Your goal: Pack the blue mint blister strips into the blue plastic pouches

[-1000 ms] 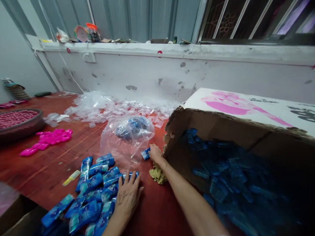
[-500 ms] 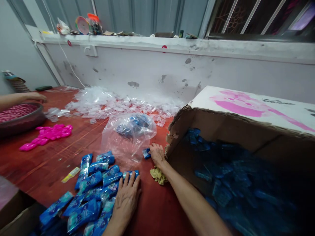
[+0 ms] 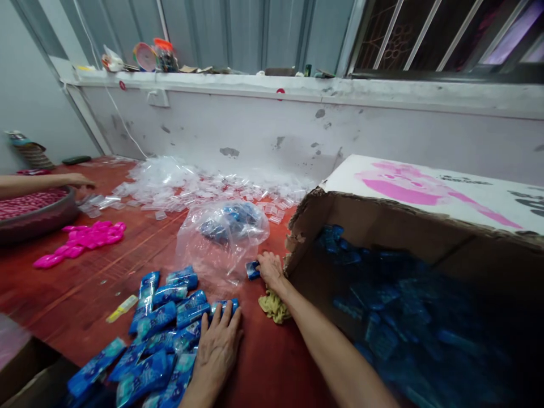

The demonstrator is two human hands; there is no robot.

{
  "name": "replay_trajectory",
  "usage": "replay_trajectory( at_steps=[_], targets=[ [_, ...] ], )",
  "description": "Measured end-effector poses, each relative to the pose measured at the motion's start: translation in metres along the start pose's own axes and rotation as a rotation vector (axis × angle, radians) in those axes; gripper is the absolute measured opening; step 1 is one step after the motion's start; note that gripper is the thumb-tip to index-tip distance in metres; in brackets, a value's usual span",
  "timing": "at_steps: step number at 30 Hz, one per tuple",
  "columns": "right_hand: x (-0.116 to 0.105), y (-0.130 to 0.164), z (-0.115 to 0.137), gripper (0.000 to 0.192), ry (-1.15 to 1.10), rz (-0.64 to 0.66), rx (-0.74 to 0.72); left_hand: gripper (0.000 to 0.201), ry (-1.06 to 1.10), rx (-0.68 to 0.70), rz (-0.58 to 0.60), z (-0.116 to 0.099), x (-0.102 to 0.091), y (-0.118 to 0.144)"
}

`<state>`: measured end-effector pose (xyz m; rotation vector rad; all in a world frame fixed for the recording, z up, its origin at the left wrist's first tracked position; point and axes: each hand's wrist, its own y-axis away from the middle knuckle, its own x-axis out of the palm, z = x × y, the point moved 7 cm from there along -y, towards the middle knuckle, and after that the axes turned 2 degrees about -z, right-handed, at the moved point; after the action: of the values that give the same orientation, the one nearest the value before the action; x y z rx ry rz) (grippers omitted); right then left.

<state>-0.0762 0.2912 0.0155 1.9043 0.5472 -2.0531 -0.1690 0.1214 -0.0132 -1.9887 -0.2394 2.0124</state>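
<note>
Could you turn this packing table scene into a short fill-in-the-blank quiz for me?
1. The right hand pinches a small ____ packet beside the clear plastic bag.
2. The left hand lies flat, palm ____, on the pile of blue packets.
3. The loose pile near the grey bowl is coloured ____.
4. The tipped cardboard box lies to the person's ____.

Missing words: blue; down; pink; right
</note>
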Motion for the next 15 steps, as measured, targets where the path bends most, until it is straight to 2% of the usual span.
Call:
replay_trajectory(
  at_steps=[8,15],
  targets=[
    [-0.003,0.012,0.01,0.027,0.017,-0.03,0.006,0.039,0.025,-0.004,0.001,0.018,0.002,0.011],
    [-0.006,0.002,0.002,0.027,-0.006,0.056,0.032,0.038,-0.015,-0.006,0.005,0.026,0.003,0.015]
  ],
)
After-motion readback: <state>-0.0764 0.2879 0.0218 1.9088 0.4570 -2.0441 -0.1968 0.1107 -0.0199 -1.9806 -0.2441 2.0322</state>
